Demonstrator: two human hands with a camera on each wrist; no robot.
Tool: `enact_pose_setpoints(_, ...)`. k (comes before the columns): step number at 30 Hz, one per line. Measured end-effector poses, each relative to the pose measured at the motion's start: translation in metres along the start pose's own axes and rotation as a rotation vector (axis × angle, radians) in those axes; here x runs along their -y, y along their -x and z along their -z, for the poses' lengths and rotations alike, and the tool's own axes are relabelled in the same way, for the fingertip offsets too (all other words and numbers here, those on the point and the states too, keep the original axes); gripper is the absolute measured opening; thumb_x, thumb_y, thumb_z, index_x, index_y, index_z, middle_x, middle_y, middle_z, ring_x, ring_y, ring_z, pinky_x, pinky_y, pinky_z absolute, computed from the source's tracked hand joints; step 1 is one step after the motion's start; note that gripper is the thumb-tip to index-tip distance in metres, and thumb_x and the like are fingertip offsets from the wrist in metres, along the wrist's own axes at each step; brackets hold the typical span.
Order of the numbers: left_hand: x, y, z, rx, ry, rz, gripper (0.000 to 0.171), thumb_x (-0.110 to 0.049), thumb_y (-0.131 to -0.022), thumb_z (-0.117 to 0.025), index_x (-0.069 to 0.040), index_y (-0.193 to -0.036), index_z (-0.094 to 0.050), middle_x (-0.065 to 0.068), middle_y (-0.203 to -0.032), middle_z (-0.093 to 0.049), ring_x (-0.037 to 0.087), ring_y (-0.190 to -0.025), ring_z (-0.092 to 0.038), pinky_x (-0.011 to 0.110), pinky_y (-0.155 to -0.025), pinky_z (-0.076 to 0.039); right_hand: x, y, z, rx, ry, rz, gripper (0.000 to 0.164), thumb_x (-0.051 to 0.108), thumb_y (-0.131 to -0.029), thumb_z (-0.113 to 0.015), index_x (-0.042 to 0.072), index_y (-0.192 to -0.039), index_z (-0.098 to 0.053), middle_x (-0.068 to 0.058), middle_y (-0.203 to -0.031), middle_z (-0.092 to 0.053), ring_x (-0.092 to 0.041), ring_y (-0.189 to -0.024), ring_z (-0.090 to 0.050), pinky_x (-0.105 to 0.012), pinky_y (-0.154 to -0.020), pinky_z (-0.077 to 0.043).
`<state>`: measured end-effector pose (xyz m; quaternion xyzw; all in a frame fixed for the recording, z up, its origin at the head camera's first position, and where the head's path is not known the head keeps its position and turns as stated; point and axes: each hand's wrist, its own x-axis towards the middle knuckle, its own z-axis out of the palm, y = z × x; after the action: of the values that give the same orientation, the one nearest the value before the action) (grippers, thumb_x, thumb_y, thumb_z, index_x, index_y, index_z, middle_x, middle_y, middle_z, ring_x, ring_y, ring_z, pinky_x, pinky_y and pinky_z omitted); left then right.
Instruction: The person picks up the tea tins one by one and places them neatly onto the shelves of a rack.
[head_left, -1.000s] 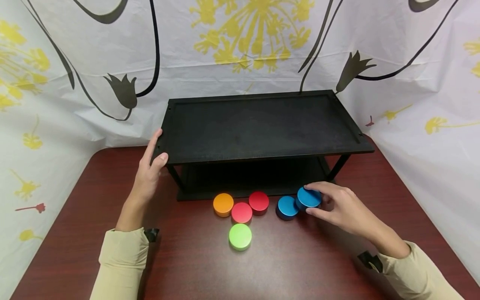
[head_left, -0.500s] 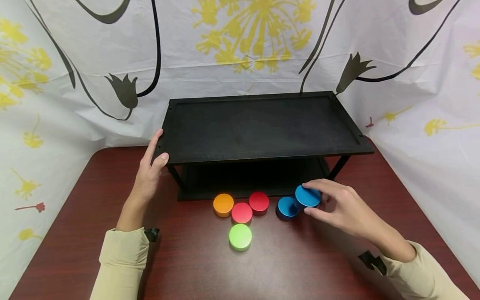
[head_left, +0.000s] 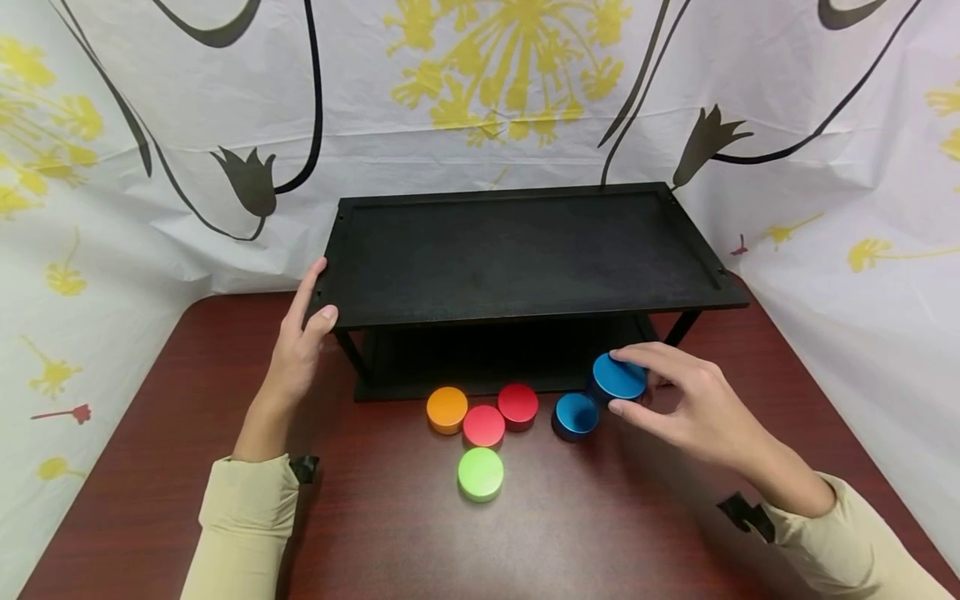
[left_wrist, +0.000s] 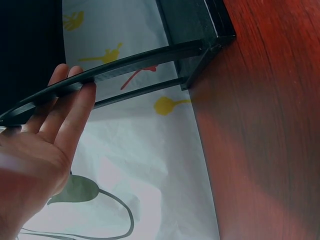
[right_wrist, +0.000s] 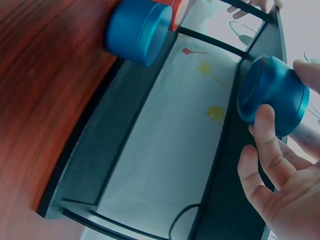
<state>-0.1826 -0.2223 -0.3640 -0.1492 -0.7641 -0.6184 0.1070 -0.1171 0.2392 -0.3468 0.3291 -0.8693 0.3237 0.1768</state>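
My right hand pinches a round blue tin between thumb and fingers, holding it up just before the black two-tier shelf. In the right wrist view the held tin hangs tilted, clear of the tabletop. A second blue tin stands on the table to its left. My left hand grips the left edge of the shelf's upper tier, thumb at the front corner. The left wrist view shows its fingertips wrapped on that side rail.
Left of the blue tins, an orange tin, two red tins and a green tin sit on the dark red table. A white patterned cloth hangs behind the shelf and down both sides.
My right hand has lifted its blue tin slightly up and away from the neighbouring blue tin, toward the shelf's right front. The left hand has stayed on the shelf edge.
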Motion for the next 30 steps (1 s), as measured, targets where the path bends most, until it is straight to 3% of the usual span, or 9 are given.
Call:
enact_pose_setpoints(14, -0.001, 0.000, 0.000, -0.002, -0.005, 0.002, 0.063, -0.023, -0.100, -0.045, -0.025, -0.159, -0.025, -0.008, -0.162, -0.021, 0.012, -0.147, -0.017, 0.037, -0.115, -0.015, 0.004, -0.012, 0.015, -0.111, -0.001, 0.049, 0.059, 0.005, -0.063, -0.088, 0.007, -0.120, -0.070, -0.003, -0.107, -0.067, -0.004, -0.074, -0.051, -0.014, -0.062, -0.041)
enact_pose_setpoints(22, 0.001, 0.000, 0.000, 0.001, 0.017, 0.006, 0.063, -0.023, -0.100, -0.045, -0.026, -0.159, -0.025, -0.008, -0.162, -0.021, 0.013, -0.146, -0.019, 0.033, -0.113, -0.017, 0.004, -0.020, 0.022, -0.227, -0.017, 0.058, 0.047, 0.022, -0.080, -0.082, -0.001, -0.120, -0.069, -0.010, -0.107, -0.067, -0.008, -0.087, -0.050, -0.016, -0.074, -0.038)
enact_pose_setpoints(30, 0.001, 0.000, 0.000, -0.006, 0.013, 0.002, 0.062, -0.023, -0.100, -0.045, -0.026, -0.159, -0.026, -0.008, -0.162, -0.022, 0.013, -0.145, -0.021, 0.032, -0.113, -0.018, 0.004, -0.025, 0.028, -0.292, -0.019, 0.042, 0.047, 0.021, -0.081, -0.082, -0.002, -0.120, -0.069, -0.013, -0.106, -0.065, -0.009, -0.088, -0.048, -0.016, -0.076, -0.037)
